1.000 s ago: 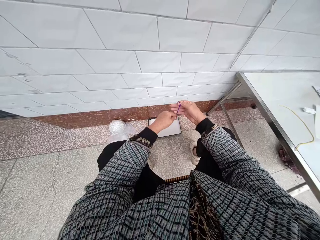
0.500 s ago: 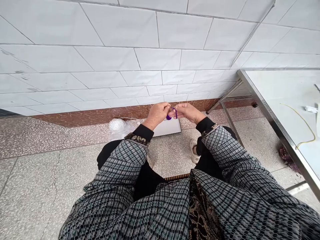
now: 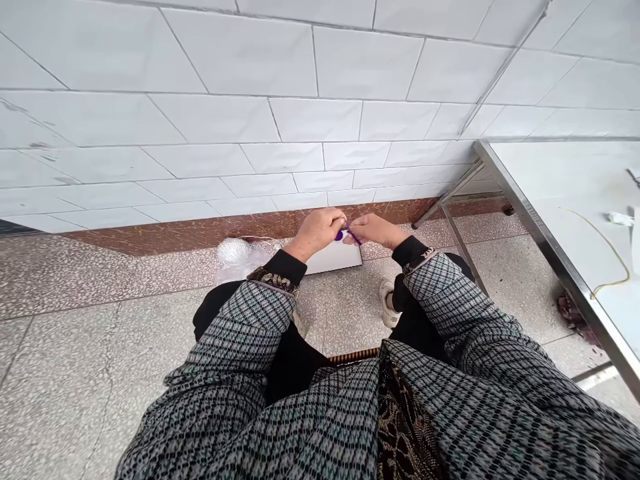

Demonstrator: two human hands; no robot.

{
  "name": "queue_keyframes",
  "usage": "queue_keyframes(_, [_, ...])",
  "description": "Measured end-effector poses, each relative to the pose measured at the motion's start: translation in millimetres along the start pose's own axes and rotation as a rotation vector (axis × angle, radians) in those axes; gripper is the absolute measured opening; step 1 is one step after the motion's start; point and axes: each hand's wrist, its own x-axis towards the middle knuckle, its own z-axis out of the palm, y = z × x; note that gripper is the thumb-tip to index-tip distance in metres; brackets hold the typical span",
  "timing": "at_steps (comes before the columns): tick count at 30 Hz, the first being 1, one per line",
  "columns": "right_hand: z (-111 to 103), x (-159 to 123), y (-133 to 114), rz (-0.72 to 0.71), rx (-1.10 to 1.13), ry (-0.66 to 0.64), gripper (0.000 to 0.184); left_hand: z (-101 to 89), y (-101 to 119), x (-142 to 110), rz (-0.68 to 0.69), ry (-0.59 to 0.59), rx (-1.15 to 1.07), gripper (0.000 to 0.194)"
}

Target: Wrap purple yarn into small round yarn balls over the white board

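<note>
A: How are the hands held?
B: The fingertips of the left hand (image 3: 316, 232) are pinched on a purple strand (image 3: 355, 237), and the same strand is gripped by the bent fingers of the right hand (image 3: 377, 230). The two hands are held close together above the floor (image 3: 345, 320).
A: And the purple round piece (image 3: 339, 235)?
B: It is seen just beside the left fingertips; whether it is joined to the strand cannot be told.
A: What is seen beneath?
B: A shallow white box (image 3: 327, 259), edged in dark, is partly covered from view by the hands. To its left, a white ball of yarn (image 3: 233, 251) is set among clear plastic (image 3: 257, 257); whether it is wrapped inside cannot be made out.
A: And the room?
B: The floor is finished in speckled stone, crossed by a reddish band. It is met by a brown marbled skirting (image 3: 240, 228), above which the wall (image 3: 295, 60) is faced with white tiles.
A: To the right?
B: A metal-edged table (image 3: 550, 160) is placed against the wall, with a yellow cord (image 3: 629, 275) laid on it.
</note>
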Motion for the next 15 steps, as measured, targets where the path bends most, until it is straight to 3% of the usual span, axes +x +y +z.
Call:
queue_keyframes(2, [1, -5, -5, 0.032, 0.311, -0.105, 0.027, -1.4, -3, 1, -0.108, 0.008, 0.030, 0.027])
queue_keyframes(5, [2, -6, -9, -0.039, 0.576, 0.005, 0.030, 6.6, -1, 0, -0.232, -0.119, 0.054, 0.025])
queue_keyframes(7, [3, -3, -9, -0.093, 0.611, 0.112, 0.030, 14.3, 4, -2, -0.175, -0.269, 0.036, 0.022])
queue_keyframes(9, [3, 1, -5, -0.124, 0.522, 0.204, 0.030, 18.7, 9, -4, -0.004, -0.424, -0.036, 0.023])
queue_keyframes(11, [2, 5, -1, -0.129, 0.300, 0.268, 0.032, 16.6, 11, -5, 0.073, -0.393, -0.075, 0.024])
queue_keyframes(12, [2, 5, 1, -0.120, 0.183, 0.266, 0.034, 13.3, 10, -5, 0.073, -0.321, -0.077, 0.024])
queue_keyframes(15, [0, 1, 2, -0.032, 0.100, 0.061, 0.032, -0.3, 4, -2, 0.004, -0.086, -0.051, 0.021])
